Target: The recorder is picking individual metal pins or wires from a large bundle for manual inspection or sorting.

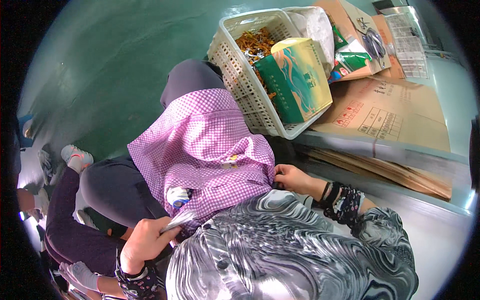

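Observation:
A purple-and-white checked apron is spread over my lap. Beside its lower left edge, my left hand is closed, pinching a thin whitish strip that lies against the cloth; its exact kind is unclear. Just above that strip, a white-and-blue bundle pokes out of the apron's pocket. My right hand is at the apron's right edge with curled fingers closed on the cloth; the fingertips are partly hidden.
A cream plastic basket right of my knees holds orange-brown scraps and a green-and-yellow box. Cardboard lies on a metal bench at right, with scissors beyond. Another person's legs and gloved hand are at left.

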`<state>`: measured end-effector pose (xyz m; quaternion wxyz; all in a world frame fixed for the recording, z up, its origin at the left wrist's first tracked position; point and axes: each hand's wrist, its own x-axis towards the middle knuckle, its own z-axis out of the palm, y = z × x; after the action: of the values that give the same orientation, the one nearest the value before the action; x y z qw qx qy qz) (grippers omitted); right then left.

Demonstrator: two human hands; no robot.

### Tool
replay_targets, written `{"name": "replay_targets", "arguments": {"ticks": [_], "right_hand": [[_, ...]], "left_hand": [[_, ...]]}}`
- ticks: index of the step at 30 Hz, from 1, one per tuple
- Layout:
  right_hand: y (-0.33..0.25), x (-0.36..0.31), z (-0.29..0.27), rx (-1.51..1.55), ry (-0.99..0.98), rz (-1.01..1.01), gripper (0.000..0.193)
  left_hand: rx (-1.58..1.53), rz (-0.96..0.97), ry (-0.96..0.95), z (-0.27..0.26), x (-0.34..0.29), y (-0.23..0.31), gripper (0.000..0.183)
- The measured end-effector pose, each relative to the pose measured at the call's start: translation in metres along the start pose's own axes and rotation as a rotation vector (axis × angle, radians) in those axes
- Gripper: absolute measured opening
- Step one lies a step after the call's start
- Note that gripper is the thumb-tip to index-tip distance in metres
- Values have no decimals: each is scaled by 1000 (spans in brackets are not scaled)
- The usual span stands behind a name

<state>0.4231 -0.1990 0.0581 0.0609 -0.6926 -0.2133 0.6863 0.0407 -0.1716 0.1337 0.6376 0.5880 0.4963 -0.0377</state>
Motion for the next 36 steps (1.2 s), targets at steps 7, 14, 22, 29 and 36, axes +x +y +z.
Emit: {"name": "replay_targets", "arguments": {"ticks": [7, 14, 22, 29, 36], "right_hand": [[-65, -2, 21, -249, -177, -197, 9], [-113, -6, 41, -231, -80, -579, 13], [-164, -42, 138, -397, -411, -1096, 17], [-150, -59, 186, -231, -707, -1301, 27], [-147, -58, 210, -311, -547, -1236, 20]], "left_hand": [[73, 136, 97, 9, -3, -5, 16], [-50, 176, 221, 13, -10, -4, 22], [-665, 622, 499, 21, -9, 11, 26], [-982, 787, 589, 50, 5, 3, 23], [-1116, 757, 663, 63, 0, 6, 18]]}}
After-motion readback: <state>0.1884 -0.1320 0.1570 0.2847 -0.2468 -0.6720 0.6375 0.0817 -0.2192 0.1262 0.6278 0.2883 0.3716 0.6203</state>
